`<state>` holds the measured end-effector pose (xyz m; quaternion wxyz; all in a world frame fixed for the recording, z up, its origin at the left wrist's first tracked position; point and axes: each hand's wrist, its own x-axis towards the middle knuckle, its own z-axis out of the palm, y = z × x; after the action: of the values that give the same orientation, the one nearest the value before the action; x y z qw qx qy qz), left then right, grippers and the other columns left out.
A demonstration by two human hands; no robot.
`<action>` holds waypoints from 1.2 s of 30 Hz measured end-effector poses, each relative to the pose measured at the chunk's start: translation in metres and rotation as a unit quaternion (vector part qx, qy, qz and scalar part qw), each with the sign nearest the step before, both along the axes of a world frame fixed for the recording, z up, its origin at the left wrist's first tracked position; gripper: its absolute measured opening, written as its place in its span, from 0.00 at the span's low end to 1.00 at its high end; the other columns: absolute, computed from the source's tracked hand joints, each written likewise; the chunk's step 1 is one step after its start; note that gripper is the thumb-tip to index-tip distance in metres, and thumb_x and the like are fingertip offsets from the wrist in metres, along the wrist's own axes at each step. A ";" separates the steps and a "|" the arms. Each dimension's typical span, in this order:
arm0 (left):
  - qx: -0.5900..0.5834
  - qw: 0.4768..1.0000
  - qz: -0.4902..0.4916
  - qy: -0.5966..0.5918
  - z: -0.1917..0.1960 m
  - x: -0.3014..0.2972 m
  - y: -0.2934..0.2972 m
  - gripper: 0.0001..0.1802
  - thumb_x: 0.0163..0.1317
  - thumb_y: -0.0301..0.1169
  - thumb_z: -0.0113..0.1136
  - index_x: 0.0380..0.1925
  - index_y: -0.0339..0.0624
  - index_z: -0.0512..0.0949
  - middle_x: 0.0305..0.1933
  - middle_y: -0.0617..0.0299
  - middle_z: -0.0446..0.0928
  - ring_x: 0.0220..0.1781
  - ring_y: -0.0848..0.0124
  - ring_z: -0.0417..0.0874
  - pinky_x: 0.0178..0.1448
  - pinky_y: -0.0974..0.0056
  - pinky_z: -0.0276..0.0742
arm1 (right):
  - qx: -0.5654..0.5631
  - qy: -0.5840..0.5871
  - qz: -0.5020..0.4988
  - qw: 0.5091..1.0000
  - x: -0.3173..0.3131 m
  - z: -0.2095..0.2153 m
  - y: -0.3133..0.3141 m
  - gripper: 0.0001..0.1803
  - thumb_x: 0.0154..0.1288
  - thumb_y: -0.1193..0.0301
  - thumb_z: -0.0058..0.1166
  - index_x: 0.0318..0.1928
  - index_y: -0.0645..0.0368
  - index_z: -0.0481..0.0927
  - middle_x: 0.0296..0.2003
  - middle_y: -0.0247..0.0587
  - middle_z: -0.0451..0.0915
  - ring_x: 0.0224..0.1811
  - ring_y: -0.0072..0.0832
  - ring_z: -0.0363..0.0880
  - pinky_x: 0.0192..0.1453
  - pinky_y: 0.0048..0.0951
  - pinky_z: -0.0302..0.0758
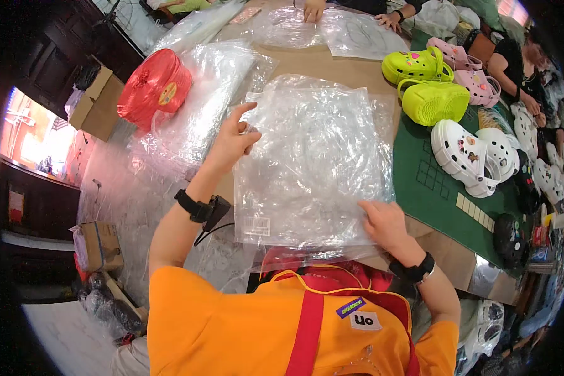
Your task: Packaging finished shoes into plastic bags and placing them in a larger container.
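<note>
In front of me lies a stack of clear plastic bags [307, 156], wrinkled and shiny, with a small printed label near the lower left corner. My left hand [235, 139] is at the stack's upper left edge, index finger stretched out and thumb apart, with nothing between them. At the lower right corner, my right hand [387, 229] grips the edge of a clear plastic bag; its lower fingers are partly hidden. The front edge of the bags hangs over the table edge towards my orange shirt.
More clear plastic sheets [200, 94] lie at the left beside a red roll of plastic twine [153, 91]. Green clogs [433, 103], pink clogs [476, 86] and white clogs [464, 153] stand on a green mat [413, 182] at the right. Other people's hands [390, 21] work at the far side.
</note>
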<state>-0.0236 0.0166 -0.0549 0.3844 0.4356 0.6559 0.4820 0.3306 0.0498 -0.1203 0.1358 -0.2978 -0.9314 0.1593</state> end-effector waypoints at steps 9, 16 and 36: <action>-0.202 0.937 -0.155 0.240 0.007 -0.031 -0.015 0.34 0.51 0.30 0.59 0.60 0.43 0.61 0.33 0.55 0.74 0.33 0.68 0.76 0.34 0.66 0.71 | 0.106 0.030 -0.048 0.993 0.048 0.039 0.009 0.10 0.41 0.78 0.52 0.29 0.57 0.72 0.35 0.38 0.72 0.39 0.37 0.70 0.40 0.36 0.64; -0.057 0.886 -0.035 0.459 -0.019 -0.039 0.092 0.28 0.55 0.39 0.54 0.57 0.44 0.66 0.53 0.49 0.72 0.54 0.53 0.73 0.55 0.54 0.67 | 0.091 0.038 -0.081 0.992 0.050 0.019 0.018 0.10 0.41 0.80 0.52 0.29 0.57 0.72 0.38 0.38 0.72 0.40 0.39 0.70 0.39 0.36 0.65; -0.095 0.829 -0.049 0.548 -0.062 -0.043 0.104 0.34 0.40 0.40 0.64 0.50 0.40 0.70 0.49 0.45 0.71 0.53 0.51 0.72 0.56 0.57 0.68 | 0.056 0.020 -0.105 0.993 0.035 0.009 -0.025 0.15 0.45 0.67 0.58 0.36 0.55 0.72 0.43 0.40 0.71 0.38 0.38 0.70 0.37 0.37 0.66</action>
<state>-0.0664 0.1203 -0.1167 0.0242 0.6210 0.7794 0.0797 0.3657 0.0249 -0.1115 0.1864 -0.3823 -0.8997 0.0981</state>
